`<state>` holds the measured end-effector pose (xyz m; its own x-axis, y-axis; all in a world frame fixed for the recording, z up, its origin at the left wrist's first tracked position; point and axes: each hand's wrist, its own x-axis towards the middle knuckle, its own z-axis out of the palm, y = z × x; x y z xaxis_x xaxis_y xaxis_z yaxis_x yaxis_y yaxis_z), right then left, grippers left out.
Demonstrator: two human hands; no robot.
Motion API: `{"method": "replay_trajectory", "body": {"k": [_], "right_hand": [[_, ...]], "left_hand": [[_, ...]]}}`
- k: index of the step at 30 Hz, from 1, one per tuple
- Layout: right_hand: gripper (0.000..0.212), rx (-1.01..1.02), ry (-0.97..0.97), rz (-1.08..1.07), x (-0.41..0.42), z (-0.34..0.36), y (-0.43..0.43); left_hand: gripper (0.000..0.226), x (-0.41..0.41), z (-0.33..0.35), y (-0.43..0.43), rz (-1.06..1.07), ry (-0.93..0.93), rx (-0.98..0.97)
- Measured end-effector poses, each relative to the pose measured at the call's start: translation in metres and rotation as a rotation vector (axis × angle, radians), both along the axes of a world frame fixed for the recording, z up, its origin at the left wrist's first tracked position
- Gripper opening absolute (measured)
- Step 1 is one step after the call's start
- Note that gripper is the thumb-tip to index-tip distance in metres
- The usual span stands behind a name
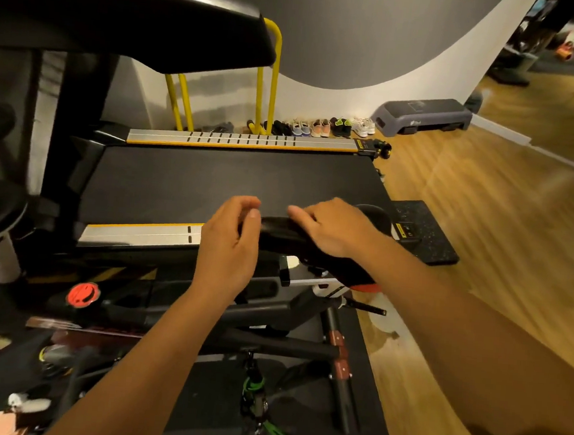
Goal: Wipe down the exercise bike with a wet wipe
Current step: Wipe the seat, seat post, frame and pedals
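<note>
- The exercise bike stands on a black mat just beside the treadmill, low and central from where the person leans over it.
- Its frame is dull black tubing. There is a round red knob on the left, and two copper-red clamps on the seat post.
- A green strap shows down by the pedal.
- The saddle is black and narrow, its nose pointing left, with a bit of white and orange under its rear.
- The left hand is at the saddle's nose, fingers curled in towards the thumb. I cannot tell whether it grips the nose or pinches anything.
- The right hand lies palm down on top of the saddle with its fingers loosely bent over the far side. What is under the palm is hidden.
- A row of shoes lines the wall, with a grey step platform next to it on the wood floor.
</note>
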<state>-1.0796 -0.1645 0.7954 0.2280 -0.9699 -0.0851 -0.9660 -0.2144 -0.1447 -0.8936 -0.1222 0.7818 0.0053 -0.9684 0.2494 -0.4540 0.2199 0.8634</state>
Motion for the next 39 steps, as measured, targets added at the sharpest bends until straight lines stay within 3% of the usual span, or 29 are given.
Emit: {"method": "replay_trajectory", "body": {"k": [5,6,9,11,14,18,21,25,29,34,36,39], "right_hand": [[0.018,0.005,-0.105,-0.160,-0.078,-0.005,-0.014],[0.019,0.005,-0.107,-0.199,-0.082,-0.008,-0.021],[0.039,0.009,-0.369,-0.381,-0.092,-0.013,-0.023],[0.039,-0.074,-0.428,-0.437,-0.095,-0.014,-0.010],[0.027,-0.150,-0.240,-0.345,-0.080,-0.013,0.021],[0.044,-0.287,-0.171,-0.177,-0.043,-0.027,0.069],[0.051,-0.368,-0.173,-0.216,-0.068,-0.037,0.081],[0.029,-0.407,-0.181,-0.501,-0.080,-0.022,0.072],[0.030,-0.343,-0.344,-0.283,0.015,-0.012,0.071],[0.044,-0.390,-0.395,-0.031,0.099,-0.022,0.076],[0.043,-0.445,-0.359,-0.016,0.074,-0.033,0.079],[0.022,-0.597,-0.351,-0.114,0.013,-0.048,0.096]], "left_hand": [[0.036,-0.013,0.001,-0.005,-0.180,-0.501,-0.065],[0.039,-0.012,0.000,-0.005,-0.185,-0.525,-0.064],[0.041,-0.010,-0.001,-0.006,-0.184,-0.524,-0.024],[0.041,-0.011,0.002,-0.007,-0.167,-0.534,0.006],[0.040,-0.022,0.003,-0.009,-0.118,-0.582,0.009],[0.054,-0.034,-0.010,-0.007,-0.109,-0.748,-0.078],[0.046,-0.026,-0.019,0.011,-0.131,-0.646,-0.138],[0.050,-0.015,-0.032,0.049,0.065,-0.185,-0.051],[0.051,-0.019,-0.035,0.062,0.284,0.146,0.125],[0.051,-0.006,-0.020,0.061,0.304,0.094,0.019],[0.049,-0.003,-0.012,0.057,0.272,0.025,-0.016],[0.046,-0.009,-0.011,0.056,0.186,-0.080,-0.052]]}}
